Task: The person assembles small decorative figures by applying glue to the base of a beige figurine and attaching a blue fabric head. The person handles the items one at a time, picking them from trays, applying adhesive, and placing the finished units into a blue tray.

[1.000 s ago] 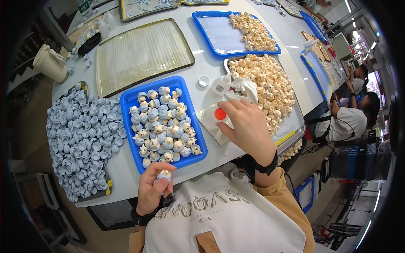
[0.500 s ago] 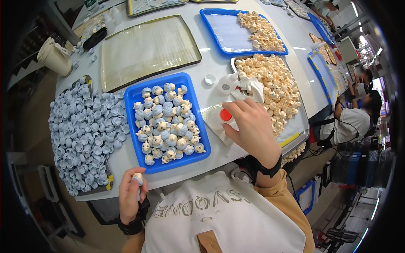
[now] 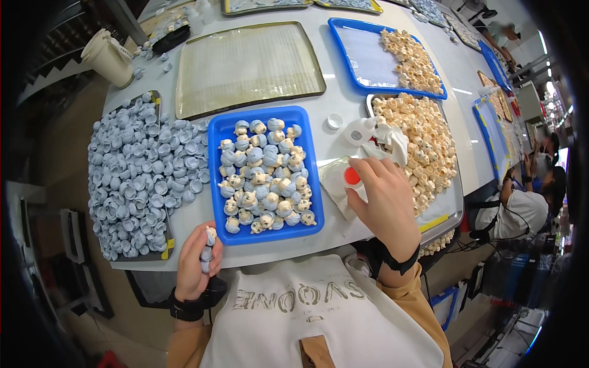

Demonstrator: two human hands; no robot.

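Observation:
My left hand (image 3: 199,257), at the table's front edge, is closed around small pieces: a cream-and-pale-blue figurine head (image 3: 211,235) shows at the top, with pale blue parts below it. My right hand (image 3: 388,199) reaches over a small round translucent container (image 3: 333,179) with a red disc (image 3: 352,176). Its thumb and index finger are apart on either side of the red; whether they touch it I cannot tell. Between my hands lies a blue tray (image 3: 215,184) holding many cream-and-blue figurine heads (image 3: 270,175).
Left of the tray are heaped pale blue cup-shaped pieces (image 3: 141,184); at right, cream pieces (image 3: 423,153) fill a metal tray (image 3: 451,214). A white squeeze bottle (image 3: 359,132), a small clear cup (image 3: 334,121), a lined tray (image 3: 248,67) and another blue tray (image 3: 343,46) stand beyond.
The view has shifted, so the table's things sit further right. My left hand has risen and turned slightly, showing more of its pieces. My right hand stays by the red disc.

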